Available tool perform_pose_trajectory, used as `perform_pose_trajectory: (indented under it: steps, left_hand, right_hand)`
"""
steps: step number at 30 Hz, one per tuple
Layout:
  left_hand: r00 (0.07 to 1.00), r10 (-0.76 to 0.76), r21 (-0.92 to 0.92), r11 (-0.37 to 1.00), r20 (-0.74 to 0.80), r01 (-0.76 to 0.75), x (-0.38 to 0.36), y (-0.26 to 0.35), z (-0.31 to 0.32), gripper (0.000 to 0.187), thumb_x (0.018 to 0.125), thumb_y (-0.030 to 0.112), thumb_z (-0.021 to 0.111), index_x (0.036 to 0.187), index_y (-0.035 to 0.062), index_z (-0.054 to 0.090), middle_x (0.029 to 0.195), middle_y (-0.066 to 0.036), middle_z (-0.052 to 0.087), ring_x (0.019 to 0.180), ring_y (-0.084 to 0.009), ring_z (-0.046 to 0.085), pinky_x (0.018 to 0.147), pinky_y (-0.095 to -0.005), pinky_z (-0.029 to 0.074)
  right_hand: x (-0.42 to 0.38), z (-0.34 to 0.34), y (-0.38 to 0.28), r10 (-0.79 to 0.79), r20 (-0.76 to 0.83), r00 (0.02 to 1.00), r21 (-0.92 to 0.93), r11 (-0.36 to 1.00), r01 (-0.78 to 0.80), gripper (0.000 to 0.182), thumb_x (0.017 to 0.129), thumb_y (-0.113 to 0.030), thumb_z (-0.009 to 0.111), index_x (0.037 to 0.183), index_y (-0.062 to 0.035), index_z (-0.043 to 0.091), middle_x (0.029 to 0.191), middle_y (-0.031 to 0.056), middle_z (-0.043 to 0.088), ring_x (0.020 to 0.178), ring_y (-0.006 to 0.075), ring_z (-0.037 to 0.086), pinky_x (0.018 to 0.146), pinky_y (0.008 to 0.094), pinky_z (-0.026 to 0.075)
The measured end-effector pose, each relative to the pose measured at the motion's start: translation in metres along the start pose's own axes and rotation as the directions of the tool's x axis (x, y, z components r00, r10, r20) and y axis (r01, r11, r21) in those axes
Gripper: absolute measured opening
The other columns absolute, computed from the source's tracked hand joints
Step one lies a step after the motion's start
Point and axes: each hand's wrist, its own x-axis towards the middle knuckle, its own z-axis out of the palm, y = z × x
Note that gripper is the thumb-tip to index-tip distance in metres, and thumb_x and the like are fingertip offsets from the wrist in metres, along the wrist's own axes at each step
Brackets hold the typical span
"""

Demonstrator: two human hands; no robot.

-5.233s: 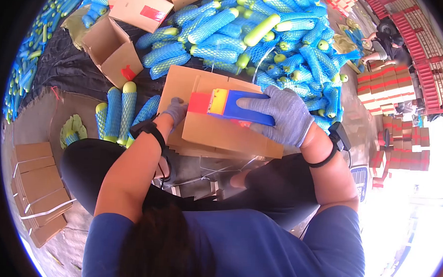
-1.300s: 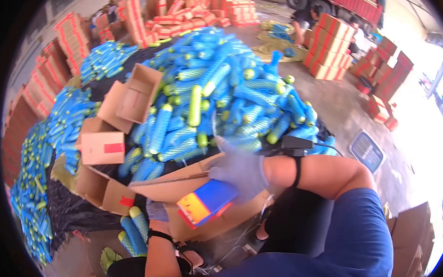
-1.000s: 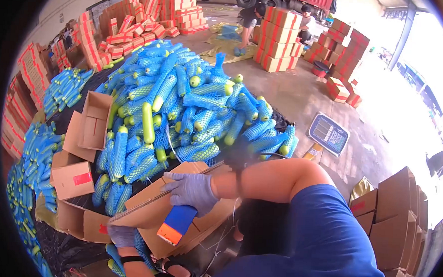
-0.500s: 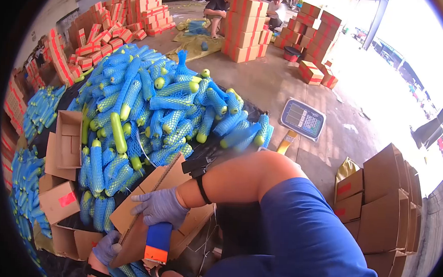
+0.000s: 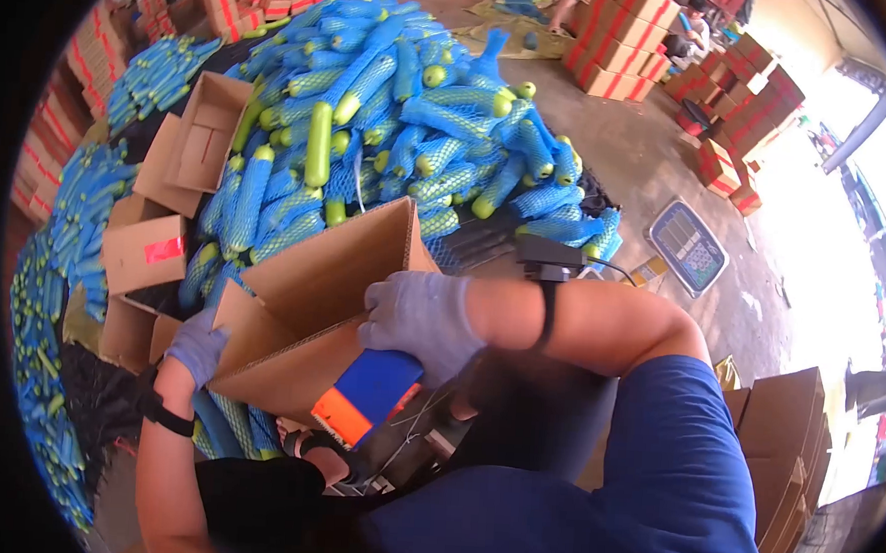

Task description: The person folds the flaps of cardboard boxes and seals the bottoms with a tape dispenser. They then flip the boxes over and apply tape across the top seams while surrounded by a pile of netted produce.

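Note:
An open cardboard box (image 5: 288, 365) is tilted in front of me, its inside showing. My left hand (image 5: 197, 348), in a grey-violet glove, is closed on the box's left side. My right hand (image 5: 423, 321), gloved alike, has its fingers curled at the right wall of the box. Under its palm is a blue and orange tape dispenser (image 5: 369, 395), held against the box's outer side. Just beyond the box lies a heap of long green gourds (image 5: 319, 145) in blue mesh sleeves (image 5: 461, 122). More netted gourds show below the box, partly hidden by it.
Open cartons (image 5: 208, 134) and a carton with red tape (image 5: 144, 254) stand at left. A scale display (image 5: 687, 247) is at right. Flattened or nested cartons (image 5: 780, 434) stand near my right elbow. Taped boxes (image 5: 621, 40) are stacked behind; other people are beside them.
The box has been raised and turned, so its open inside now shows. Both hands moved with it, the dispenser staying in my right hand. The view has shifted too.

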Motion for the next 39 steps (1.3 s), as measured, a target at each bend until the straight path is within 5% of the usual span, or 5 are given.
perform_pose_trajectory:
  steps: [11, 17, 20, 30, 39]
  left_hand:
    - [0.879, -0.476, 0.639, 0.672, -0.014, 0.374, -0.032, 0.166, 0.069, 0.065, 0.098, 0.033, 0.050, 0.146, -0.0082, 0.033, 0.106, -0.029, 0.069, 0.101, -0.0428, 0.068, 0.091, -0.0482, 0.052]
    - [0.848, -0.085, 0.072, 0.996, 0.524, 0.055, -0.072, 0.141, 0.030, 0.067, 0.098, 0.063, 0.041, 0.116, 0.0025, 0.066, 0.109, -0.028, 0.067, 0.105, -0.0428, 0.065, 0.092, -0.0472, 0.048]
    - [0.828, 0.519, 0.217, 0.801, 0.213, -0.558, -0.096, 0.090, 0.074, 0.065, 0.100, 0.060, 0.041, 0.118, 0.0009, 0.062, 0.102, -0.026, 0.069, 0.101, -0.0420, 0.066, 0.089, -0.0481, 0.050]
    - [0.991, 0.132, 0.236, 0.963, 0.012, -0.131, -0.047, 0.102, 0.074, 0.038, 0.102, 0.036, 0.041, 0.107, 0.0070, 0.065, 0.090, -0.022, 0.070, 0.085, -0.0443, 0.066, 0.078, -0.0513, 0.052]
    - [0.835, 0.092, -0.179, 0.959, -0.543, -0.221, 0.010, 0.089, 0.128, 0.014, 0.094, 0.016, 0.059, 0.103, 0.0056, 0.063, 0.089, -0.018, 0.067, 0.080, -0.0390, 0.065, 0.077, -0.0471, 0.051]
  right_hand:
    - [-0.017, 0.022, 0.042, -0.192, 0.187, 0.963, 0.451, 0.888, 0.089, 0.058, 0.061, -0.026, 0.082, 0.111, -0.0051, 0.062, 0.104, 0.0164, 0.066, 0.100, 0.0334, 0.064, 0.086, 0.0416, 0.051]
    - [-0.013, 0.036, 0.062, 0.101, 0.053, 0.993, 0.882, -0.472, 0.001, 0.062, 0.072, -0.018, 0.083, 0.126, -0.0012, 0.059, 0.116, 0.0128, 0.069, 0.107, 0.0254, 0.067, 0.099, 0.0427, 0.053]
    - [0.008, 0.050, 0.073, 0.171, 0.062, 0.983, 0.721, -0.689, 0.075, 0.063, 0.077, -0.023, 0.076, 0.134, -0.0035, 0.055, 0.125, 0.0140, 0.067, 0.115, 0.0279, 0.065, 0.107, 0.0443, 0.049]
    - [0.064, 0.094, 0.084, 0.240, 0.239, 0.941, 0.872, -0.479, -0.099, 0.049, 0.077, -0.021, 0.078, 0.119, -0.0036, 0.062, 0.101, 0.0110, 0.072, 0.097, 0.0236, 0.070, 0.095, 0.0370, 0.055]
    - [0.005, -0.027, 0.023, 0.274, -0.248, 0.929, 0.775, 0.632, 0.021, 0.049, 0.079, -0.030, 0.080, 0.114, -0.0020, 0.060, 0.105, 0.0085, 0.068, 0.097, 0.0190, 0.067, 0.086, 0.0357, 0.054]
